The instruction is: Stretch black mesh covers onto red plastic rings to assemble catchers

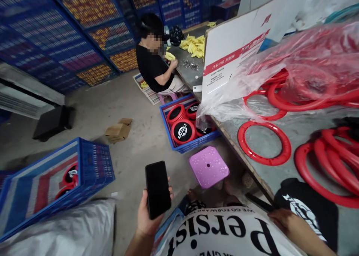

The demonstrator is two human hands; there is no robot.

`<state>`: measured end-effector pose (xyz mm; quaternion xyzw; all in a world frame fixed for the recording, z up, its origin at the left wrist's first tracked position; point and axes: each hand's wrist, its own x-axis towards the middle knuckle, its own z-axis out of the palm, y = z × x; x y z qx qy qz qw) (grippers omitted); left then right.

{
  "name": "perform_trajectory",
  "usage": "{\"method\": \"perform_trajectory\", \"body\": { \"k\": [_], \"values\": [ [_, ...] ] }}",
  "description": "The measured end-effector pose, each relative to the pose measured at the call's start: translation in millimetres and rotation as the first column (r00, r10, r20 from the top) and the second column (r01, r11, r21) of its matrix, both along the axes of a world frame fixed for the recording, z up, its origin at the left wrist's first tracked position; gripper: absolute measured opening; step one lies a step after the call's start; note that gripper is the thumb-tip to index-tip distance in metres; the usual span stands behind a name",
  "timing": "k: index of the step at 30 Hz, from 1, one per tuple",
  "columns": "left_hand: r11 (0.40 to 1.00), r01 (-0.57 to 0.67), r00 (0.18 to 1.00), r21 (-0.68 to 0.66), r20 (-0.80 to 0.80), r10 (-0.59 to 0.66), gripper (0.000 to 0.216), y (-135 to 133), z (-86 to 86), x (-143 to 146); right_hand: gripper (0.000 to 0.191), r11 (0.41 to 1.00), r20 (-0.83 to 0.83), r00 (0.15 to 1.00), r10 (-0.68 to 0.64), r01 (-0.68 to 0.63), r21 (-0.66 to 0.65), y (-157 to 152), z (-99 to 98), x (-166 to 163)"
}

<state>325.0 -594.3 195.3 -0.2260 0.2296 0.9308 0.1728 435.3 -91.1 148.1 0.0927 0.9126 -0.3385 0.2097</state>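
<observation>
A black smartphone (pixel 157 189) with a dark screen rests in my left hand (pixel 148 216), its fingers wrapped round the sides. Beside the table edge, my right hand (pixel 284 219) looks closed, partly in shadow. A dark narrow strip (pixel 259 202) meets its fingertips; what it is I cannot make out. Close to that hand lies a black round fabric piece with white print (pixel 308 215). Beyond it sit a single red ring (pixel 284 149) and a pile of red rings (pixel 319 162) on the grey table (pixel 224 123).
A purple stool (pixel 209 166) stands before me, near a blue crate (pixel 182 148) of red-rimmed black discs. Another blue crate (pixel 97 162) is at left. Plastic-wrapped rings and a white carton (pixel 238 42) occupy the table. A seated person (pixel 154 67) handles yellow pieces.
</observation>
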Motion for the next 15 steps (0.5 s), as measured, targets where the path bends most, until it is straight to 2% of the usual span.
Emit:
{"method": "perform_trajectory", "body": {
  "k": [2,5,10,12,15],
  "values": [
    [1.000,-0.009,0.999,0.019,-0.040,0.010,0.058,-13.6,-2.4,-6.5,0.033,0.996,0.052,0.995,0.089,-0.088,-0.011,-21.5,-3.1,2.9],
    [0.998,-0.040,0.998,0.055,-0.053,0.043,0.063,-16.2,1.6,-5.7,0.035,0.995,0.030,0.995,0.092,-0.092,0.023,-18.1,-2.9,-7.5],
    [0.986,-0.168,0.986,0.021,0.009,0.168,0.061,18.3,15.7,26.5,0.037,0.977,-0.053,0.976,0.209,-0.211,-0.042,-2.3,-20.5,-60.7],
    [0.981,-0.195,0.977,-0.014,0.087,0.195,0.064,36.3,19.6,40.8,0.040,0.965,-0.098,0.965,0.245,-0.252,-0.072,-10.2,-31.1,-82.1],
    [0.988,-0.153,0.973,-0.029,0.168,0.155,0.072,53.8,23.1,48.8,0.041,0.952,-0.129,0.956,0.262,-0.279,-0.130,-30.1,-43.9,-98.8]
  ]
}}
